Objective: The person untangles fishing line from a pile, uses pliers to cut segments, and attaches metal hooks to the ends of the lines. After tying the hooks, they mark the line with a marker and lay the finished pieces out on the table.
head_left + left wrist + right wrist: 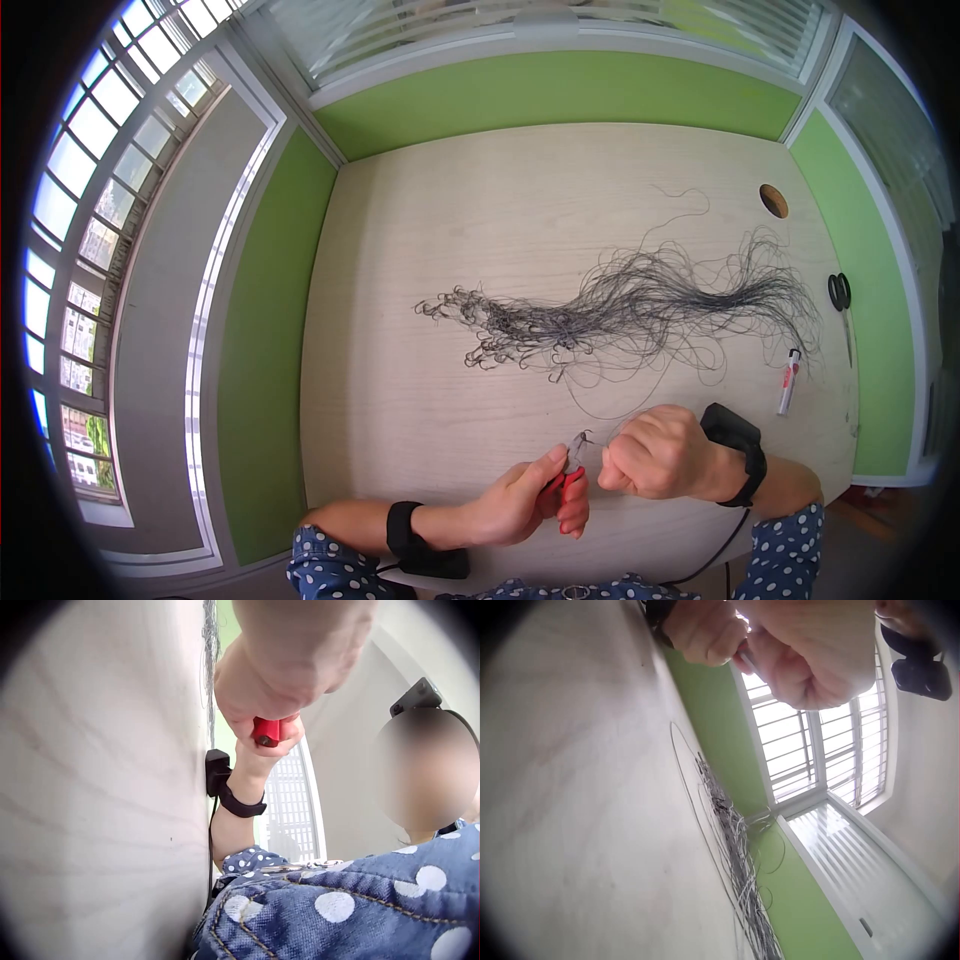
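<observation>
My left hand (518,503) grips red-handled pliers (574,470), their metal jaws pointing away from me beside a small dark hook (587,434). Just right of the pliers, my right hand (655,452) is curled into a fist, with a thin dark line running out from it toward the hook. In the left wrist view the red handle end (266,732) shows below the left hand (262,682). The right wrist view has the right hand (814,656) at the top; its fingertips are hidden there.
A long bundle of dark lines (640,300) with hooks at its left end lies across the pale table (400,220). Black scissors (840,292) and a white-and-red marker (789,383) lie at the right. A round hole (773,201) is at the back right. Green panels (560,92) enclose the table.
</observation>
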